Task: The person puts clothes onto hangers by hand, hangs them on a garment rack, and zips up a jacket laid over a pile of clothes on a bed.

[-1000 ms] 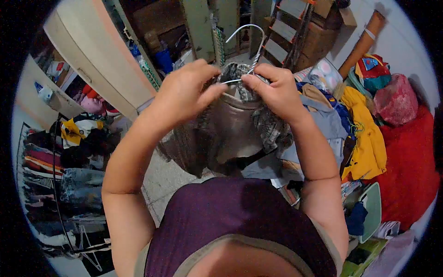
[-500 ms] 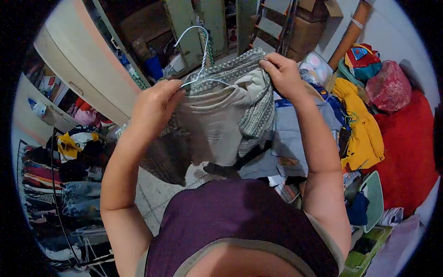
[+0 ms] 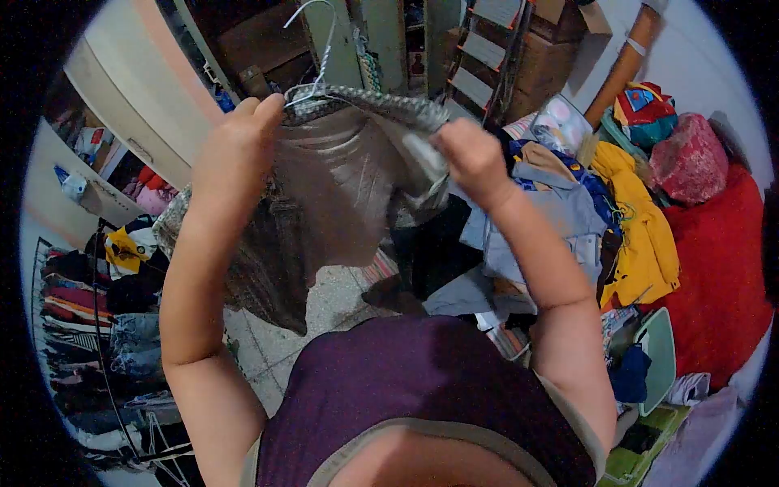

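A grey garment [image 3: 333, 187] with a white-and-grey patterned outer layer and a plain inner layer hangs spread in front of me. Out of its neckline rises the hook of a white wire hanger [image 3: 329, 50]. My left hand [image 3: 242, 140] is closed on the shoulder at the left, close to the hanger's arm, with its fingertips partly hidden. At the other end, my right hand [image 3: 477, 158] grips the opposite shoulder and is slightly blurred. The lower part of the garment drops down on the left, above the tiled floor.
Folded grey-blue clothes [image 3: 540, 231], a yellow garment [image 3: 637, 227] and a large red cloth [image 3: 714, 276] are piled on the right. Clothes hang on a rack [image 3: 97, 325] at the lower left. A stepladder [image 3: 483, 53] and cardboard boxes [image 3: 544, 65] stand at the back.
Both hands have shifted left with the garment and hanger, and the hanger hook is higher in view. My right hand has turned, knuckles up, pulling the shoulder fabric over the hanger.
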Demonstrator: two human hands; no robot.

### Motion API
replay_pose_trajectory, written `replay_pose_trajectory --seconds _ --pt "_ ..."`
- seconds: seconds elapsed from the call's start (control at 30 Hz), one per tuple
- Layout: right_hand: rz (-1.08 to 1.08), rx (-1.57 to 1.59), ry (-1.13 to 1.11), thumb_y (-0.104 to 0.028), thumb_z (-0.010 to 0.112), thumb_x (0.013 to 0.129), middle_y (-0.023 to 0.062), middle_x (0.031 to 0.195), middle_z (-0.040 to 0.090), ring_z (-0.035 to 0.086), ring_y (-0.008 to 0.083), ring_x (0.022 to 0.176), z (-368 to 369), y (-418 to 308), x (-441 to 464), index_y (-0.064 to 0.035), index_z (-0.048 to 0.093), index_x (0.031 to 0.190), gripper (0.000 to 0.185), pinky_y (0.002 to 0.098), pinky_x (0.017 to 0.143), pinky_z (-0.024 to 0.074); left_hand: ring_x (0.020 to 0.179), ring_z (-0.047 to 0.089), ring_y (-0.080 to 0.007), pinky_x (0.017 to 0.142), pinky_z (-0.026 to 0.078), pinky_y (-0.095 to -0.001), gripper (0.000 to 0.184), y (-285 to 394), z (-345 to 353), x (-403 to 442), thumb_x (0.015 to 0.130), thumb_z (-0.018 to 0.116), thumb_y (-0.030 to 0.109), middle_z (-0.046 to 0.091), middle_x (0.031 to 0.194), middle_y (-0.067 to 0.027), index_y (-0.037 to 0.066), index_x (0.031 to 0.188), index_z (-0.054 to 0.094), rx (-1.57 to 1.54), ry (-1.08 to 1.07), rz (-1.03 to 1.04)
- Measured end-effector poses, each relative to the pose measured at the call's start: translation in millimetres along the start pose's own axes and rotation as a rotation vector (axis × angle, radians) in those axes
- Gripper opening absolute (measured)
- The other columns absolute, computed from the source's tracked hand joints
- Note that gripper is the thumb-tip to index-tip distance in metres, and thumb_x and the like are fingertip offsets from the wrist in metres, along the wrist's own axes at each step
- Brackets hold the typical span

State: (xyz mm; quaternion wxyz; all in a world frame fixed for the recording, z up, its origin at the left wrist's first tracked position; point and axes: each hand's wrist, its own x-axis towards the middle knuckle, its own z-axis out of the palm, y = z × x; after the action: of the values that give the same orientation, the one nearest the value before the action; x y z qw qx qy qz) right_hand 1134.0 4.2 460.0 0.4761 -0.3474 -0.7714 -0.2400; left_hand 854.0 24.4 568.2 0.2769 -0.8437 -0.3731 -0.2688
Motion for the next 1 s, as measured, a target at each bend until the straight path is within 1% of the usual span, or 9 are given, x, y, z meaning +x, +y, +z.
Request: replay_pose_trajectory --seconds 0.2,0.4,0.47,0.57,0.67,0.73,0.87,0.9,1.0 --pt "-0.049 0.473 0.032 -0.005 0.064 0.070 0.0115 0.066 0.050 0.052 0.0270 0.057 22 -95 -7 0.0005 0.056 0.087 0.019 0.0340 0.049 0.0422 0.074 0.058 -0.0327 0.061 0.046 -0.0403 0.019 -15 -6 -9 0.077 0.051 0.006 0.057 0.080 -0.0128 0.010 0.095 0.055 0.088 -0.035 -0.077" --pt "0.652 0.322 0.019 -0.016 0.067 0.069 0.0178 0.095 0.051 0.050 0.0322 0.091 51 -64 -52 0.0027 0.051 0.098 0.038 0.0356 0.079 0.0411 0.084 0.060 -0.0303 0.069 0.048 -0.0343 0.023 -56 -17 -37 0.080 0.055 0.008 0.061 0.096 -0.0144 0.007 0.102 0.057 -0.079 0.094 -0.222" --pt "0.669 0.245 -0.123 -0.022 0.066 0.070 0.0192 0.099 0.050 0.049 0.0320 0.096 70 -57 -73 0.0053 0.050 0.098 0.042 0.0350 0.081 0.0403 0.085 0.061 -0.0286 0.070 0.047 -0.0323 0.022 -60 -24 -40 0.080 0.057 0.008 0.061 0.096 -0.0152 0.006 0.102 0.058 -0.095 0.158 -0.199" --pt "0.723 0.300 -0.306 -0.027 0.062 0.074 0.0211 0.098 0.053 0.052 0.0341 0.087 107 -47 -92 0.0027 0.053 0.093 0.036 0.0381 0.077 0.0414 0.083 0.061 -0.0284 0.069 0.047 -0.0309 0.019 -62 -28 -39 0.081 0.057 0.009 0.061 0.093 -0.0152 0.005 0.100 0.058 -0.153 0.151 -0.227" --pt "1.068 0.624 -0.290 -0.022 0.055 0.082 0.0166 0.076 0.056 0.054 0.0264 0.069 104 -29 -77 0.0044 0.053 0.077 0.027 0.0309 0.062 0.0424 0.083 0.060 -0.0300 0.069 0.047 -0.0324 0.019 -70 -27 -42 0.081 0.056 0.011 0.061 0.092 -0.0146 0.006 0.099 0.058 -0.061 0.168 -0.220" --pt "0.616 0.276 -0.010 -0.015 0.049 0.086 0.0136 0.061 0.048 0.050 0.0269 0.057 84 -27 -65 0.0022 0.050 0.069 0.024 0.0313 0.054 0.0388 0.082 0.060 -0.0308 0.069 0.047 -0.0336 0.018 -80 -24 -47 0.082 0.055 0.012 0.061 0.091 -0.0141 0.007 0.099 0.058 0.021 0.172 -0.252" --pt "0.380 0.321 -0.037 -0.008 0.057 0.078 0.0146 0.067 0.047 0.048 0.0300 0.060 71 -53 -60 0.0015 0.048 0.068 0.016 0.0337 0.054 0.0391 0.080 0.059 -0.0318 0.066 0.047 -0.0355 0.016 -104 -12 -64 0.082 0.054 0.012 0.061 0.089 -0.0139 0.007 0.097 0.058 0.080 0.137 -0.348" --pt "0.430 0.319 -0.189 -0.011 0.061 0.075 0.0144 0.072 0.047 0.048 0.0310 0.064 72 -63 -62 0.0009 0.050 0.072 0.016 0.0351 0.056 0.0403 0.079 0.059 -0.0319 0.066 0.047 -0.0358 0.016 -104 -11 -66 0.082 0.054 0.012 0.061 0.089 -0.0140 0.007 0.096 0.058 0.071 0.120 -0.364" --pt "0.394 0.334 -0.061 -0.024 0.070 0.067 0.0156 0.084 0.050 0.050 0.0340 0.076 94 -86 -43 0.0004 0.052 0.090 0.038 0.0370 0.067 0.0426 0.078 0.059 -0.0325 0.065 0.047 -0.0365 0.015 -95 -14 -64 0.082 0.054 0.012 0.061 0.087 -0.0148 0.006 0.095 0.058 0.018 0.112 -0.348"
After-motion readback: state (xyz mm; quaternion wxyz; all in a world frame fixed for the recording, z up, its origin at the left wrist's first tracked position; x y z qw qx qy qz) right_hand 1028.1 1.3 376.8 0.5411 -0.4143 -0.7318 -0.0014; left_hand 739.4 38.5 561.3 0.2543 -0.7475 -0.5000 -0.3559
